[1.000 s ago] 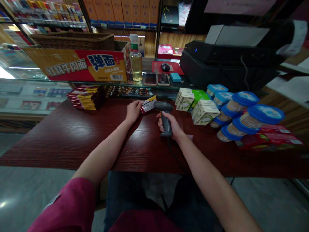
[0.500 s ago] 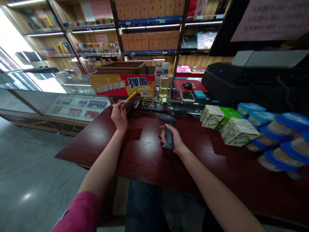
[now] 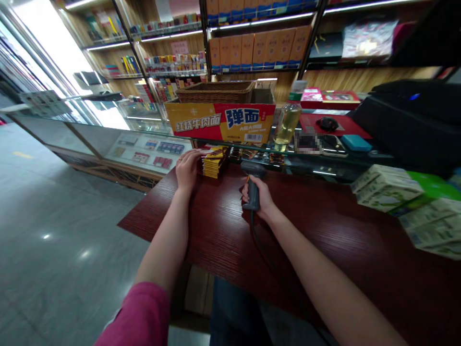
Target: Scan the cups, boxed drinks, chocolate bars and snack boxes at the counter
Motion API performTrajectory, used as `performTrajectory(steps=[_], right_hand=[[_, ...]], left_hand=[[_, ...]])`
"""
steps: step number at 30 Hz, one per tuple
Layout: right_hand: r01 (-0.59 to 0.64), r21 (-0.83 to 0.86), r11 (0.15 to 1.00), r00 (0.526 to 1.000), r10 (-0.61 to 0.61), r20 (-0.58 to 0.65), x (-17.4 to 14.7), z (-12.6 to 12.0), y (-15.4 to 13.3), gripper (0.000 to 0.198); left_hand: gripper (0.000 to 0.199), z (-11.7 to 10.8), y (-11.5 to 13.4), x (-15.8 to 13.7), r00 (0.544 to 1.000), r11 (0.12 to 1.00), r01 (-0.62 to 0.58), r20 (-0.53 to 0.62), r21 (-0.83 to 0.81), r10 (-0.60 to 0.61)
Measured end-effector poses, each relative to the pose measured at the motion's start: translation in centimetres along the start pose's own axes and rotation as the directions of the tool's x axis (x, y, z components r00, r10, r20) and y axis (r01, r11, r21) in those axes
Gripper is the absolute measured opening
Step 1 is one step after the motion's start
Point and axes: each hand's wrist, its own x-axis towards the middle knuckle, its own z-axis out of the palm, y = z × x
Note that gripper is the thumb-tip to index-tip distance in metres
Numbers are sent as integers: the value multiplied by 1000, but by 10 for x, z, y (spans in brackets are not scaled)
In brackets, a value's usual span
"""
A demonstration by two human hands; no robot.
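- My left hand (image 3: 187,169) is half curled at the left end of the stack of packets (image 3: 212,168). The fingertips are up against the top of the pile, but I honestly can't tell if they're pinching a packet or just resting there.
- My right hand (image 3: 265,198) is wrapped snugly round the grip of the barcode scanner (image 3: 253,194), with the scanner's head up over the counter (image 3: 223,216), to the right of the stack and apart from it.
- Counting up: one scanner, one stack with yellow edges facing me (too blurry for me to count packets), one noodle carton (image 3: 219,122), one wicker basket (image 3: 216,91), one bottle (image 3: 287,122) of pale yellow liquid, one mouse (image 3: 327,123), one turquoise box (image 3: 356,143).
- Off to the right I get two clusters of pale drink boxes (image 3: 385,188) with a green pack (image 3: 432,186) between them, partly cut off by the frame edge.
- The noodle carton sits on the glass ledge (image 3: 324,166) right behind the stack, so it walls off the far side. The bottle is just beside its right end.
- My own hand hides the left end of the stack.
- The scanner's cable (image 3: 260,246) trails toward me across the counter, running in beside my right forearm.
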Motion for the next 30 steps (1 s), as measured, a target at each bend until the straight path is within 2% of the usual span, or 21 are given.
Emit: performTrajectory(steps=[6,14,24,27,30], right_hand=[[4,38,999,1000,-5,17,2,-4,-1,33],[-5,96,995,1000,3,21,-3,-8,-2,32],[-18,109,994,999,14,39,-7,-7,-4,33],[-11,109,994,1000,9,20,-10,-13,-9,35],[22,84,996,1000,-21,-7,-19,-30,-19,37]], left_hand=[[41,-2,-1,-3,996,992,2,93,122,-14],[32,-5,-2,-8,1000,999,4,23,48,-6],[38,2,2,-6,998,994,-2,64,110,-5],[38,1,3,-6,998,994,-12,63,108,5],[42,-1,11,-5,999,994,-34,39,100,30]])
